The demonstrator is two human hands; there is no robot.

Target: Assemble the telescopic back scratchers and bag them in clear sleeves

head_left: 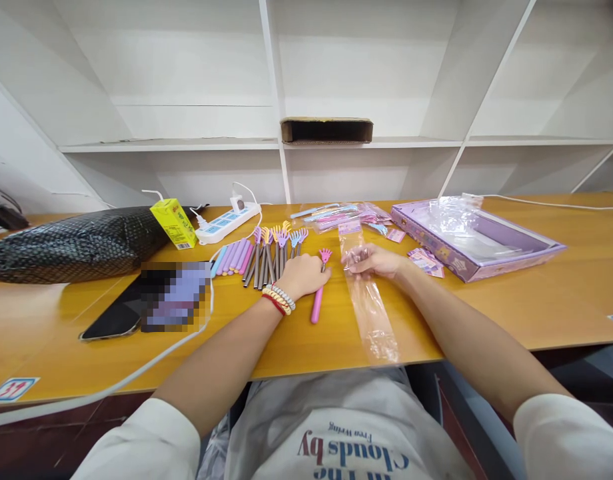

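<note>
In the head view my left hand (304, 275) is closed around the middle of a back scratcher (317, 305). Its pink claw head sticks out beyond my fingers and its pink handle points toward me. My right hand (374, 261) pinches a long clear plastic bag (369, 310), which lies lengthwise on the table with a purple header at its far end. Just past my left hand lie several metal back scratcher rods (266, 260) with purple, yellow and blue claw heads. Beside them is a row of pastel handles (235, 257).
Packed bags (336, 215) and printed cards (426, 262) lie beyond my right hand, near an open purple box (479, 240). To the left are a yellow drink carton (174, 223), power strip (228, 222), phones (116, 303), a white cable (151, 363) and a black wrapped bundle (76, 243). White shelves (176, 143) stand behind.
</note>
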